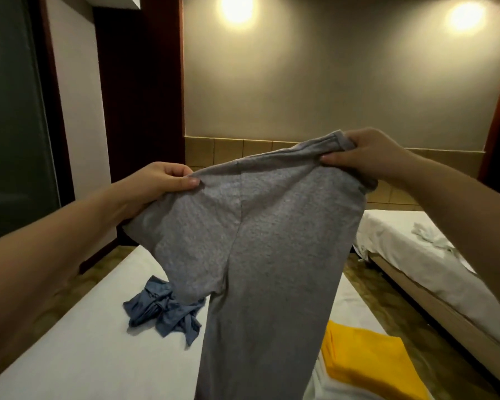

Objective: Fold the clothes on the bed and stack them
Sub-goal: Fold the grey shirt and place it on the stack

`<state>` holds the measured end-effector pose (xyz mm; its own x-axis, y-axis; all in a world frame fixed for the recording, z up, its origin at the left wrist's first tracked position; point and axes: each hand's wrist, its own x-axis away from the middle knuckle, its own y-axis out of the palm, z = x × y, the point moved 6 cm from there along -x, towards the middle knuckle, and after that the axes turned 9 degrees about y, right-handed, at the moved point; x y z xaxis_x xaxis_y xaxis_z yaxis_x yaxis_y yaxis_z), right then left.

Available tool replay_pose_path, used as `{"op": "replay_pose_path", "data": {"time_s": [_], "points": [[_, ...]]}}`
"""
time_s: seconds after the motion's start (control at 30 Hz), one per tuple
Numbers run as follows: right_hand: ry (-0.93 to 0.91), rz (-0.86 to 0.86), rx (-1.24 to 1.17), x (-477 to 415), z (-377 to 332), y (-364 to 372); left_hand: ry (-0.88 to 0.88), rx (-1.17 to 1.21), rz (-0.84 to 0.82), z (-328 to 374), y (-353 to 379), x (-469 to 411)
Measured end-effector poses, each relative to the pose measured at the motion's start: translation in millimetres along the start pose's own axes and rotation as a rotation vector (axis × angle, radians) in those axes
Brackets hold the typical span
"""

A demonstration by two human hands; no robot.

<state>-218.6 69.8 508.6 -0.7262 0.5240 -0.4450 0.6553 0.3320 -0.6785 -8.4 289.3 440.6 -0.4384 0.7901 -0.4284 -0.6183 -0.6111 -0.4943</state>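
I hold up a pair of grey sweatpants (260, 249) in the air over the white bed (78, 350). My left hand (159, 183) pinches the waistband at its left end, thumb on the front of the fabric. My right hand (367, 154) grips the waistband's right end, higher up. The legs hang down toward me and run out of the bottom of the view. A crumpled blue garment (162, 313) lies on the bed behind the pants. A folded yellow garment (364, 362) lies on the bed at the lower right.
A second bed (401, 249) with white sheets stands to the right, with a pale crumpled cloth (430, 235) on it. A patterned floor strip runs between the beds. A dark wooden door (139, 82) and a wall stand beyond the bed's far end.
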Motion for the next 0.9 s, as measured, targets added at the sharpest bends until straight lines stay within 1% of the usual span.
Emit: {"op": "replay_pose_path", "data": {"time_s": [0.07, 0.1, 0.17, 0.2, 0.23, 0.27, 0.3, 0.33, 0.4, 0.43, 0.47, 0.5, 0.53, 0.57, 0.6, 0.63, 0.67, 0.7, 0.73, 0.77, 0.8, 0.83, 0.87, 0.9], "points": [[-0.006, -0.001, 0.05, -1.1, -3.4, -0.4, 0.004, 0.037, -0.027, -2.7, -3.2, -0.8], [-0.016, 0.022, 0.079, -3.0, -5.2, -1.5, 0.022, 0.062, -0.035, -2.6, -5.0, -2.1], [-0.08, 0.123, 0.114, -4.3, -10.4, -3.9, 0.043, 0.089, -0.032, -1.3, -5.7, -4.2], [-0.11, 0.135, 0.109, -4.0, -12.5, -2.7, 0.032, 0.073, -0.038, -2.7, -4.4, -5.2], [-0.118, 0.081, 0.113, -3.6, -12.3, 2.5, 0.009, 0.026, -0.061, -4.3, 0.0, -4.5], [-0.09, -0.039, 0.131, -3.4, -9.2, 11.5, -0.017, -0.033, -0.075, -6.0, 4.4, -3.6], [-0.041, -0.172, 0.134, -3.1, -4.3, 18.3, -0.021, -0.106, -0.053, -8.4, 4.1, -4.5], [0.019, -0.265, 0.088, -2.0, 0.7, 18.9, 0.0, -0.153, 0.0, -7.5, -0.2, -6.2], [0.103, -0.394, -0.086, 0.7, 1.4, 8.7, 0.084, -0.257, 0.102, 5.5, -11.3, -10.2], [0.157, -0.485, -0.077, 0.7, 3.7, 7.3, 0.115, -0.379, 0.11, 12.6, -12.7, -13.1], [0.212, -0.594, 0.027, 2.9, 6.3, 11.7, 0.119, -0.518, 0.091, 15.5, -10.3, -16.7], [0.249, -0.701, 0.198, 9.4, 8.2, 20.6, 0.111, -0.642, 0.065, 13.9, -5.9, -20.2], [0.261, -0.738, 0.394, 14.0, 10.4, 27.7, 0.108, -0.73, 0.055, 12.9, -1.4, -22.3], [0.23, -0.658, 0.51, 9.1, 8.5, 27.2, 0.114, -0.753, 0.083, 14.2, -1.3, -24.6], [0.168, -0.5, 0.509, -0.1, 1.1, 21.5, 0.113, -0.704, 0.134, 18.3, -6.3, -25.3], [0.107, -0.341, 0.407, -7.0, -8.7, 12.1, 0.136, -0.6, 0.22, 26.0, -15.9, -25.9], [0.067, -0.174, 0.236, -11.9, -16.7, -1.4, 0.203, -0.43, 0.337, 36.3, -27.4, -25.4], [0.024, -0.01, 0.074, -16.3, -19.8, -16.0, 0.286, -0.333, 0.444, 45.1, -34.7, -22.4], [0.0, 0.153, -0.005, -19.5, -18.4, -24.4, 0.349, -0.298, 0.525, 48.4, -35.7, -18.9], [-0.018, 0.243, 0.003, -19.9, -17.1, -24.4, 0.372, -0.453, 0.512, 47.2, -28.3, -18.0], [-0.066, 0.244, 0.105, -19.9, -17.8, -13.7, 0.357, -0.572, 0.378, 39.3, -10.4, -18.7], [-0.132, 0.152, 0.259, -19.9, -16.7, 6.4, 0.332, -0.744, 0.173, 24.0, 10.4, -19.9], [-0.166, 0.049, 0.391, -17.3, -11.7, 23.1, 0.273, -0.834, 0.039, 11.6, 19.8, -16.3], [-0.221, 0.037, 0.479, -16.7, -9.9, 28.3, 0.265, -0.928, 0.002, 6.1, 16.0, -17.9]]}}
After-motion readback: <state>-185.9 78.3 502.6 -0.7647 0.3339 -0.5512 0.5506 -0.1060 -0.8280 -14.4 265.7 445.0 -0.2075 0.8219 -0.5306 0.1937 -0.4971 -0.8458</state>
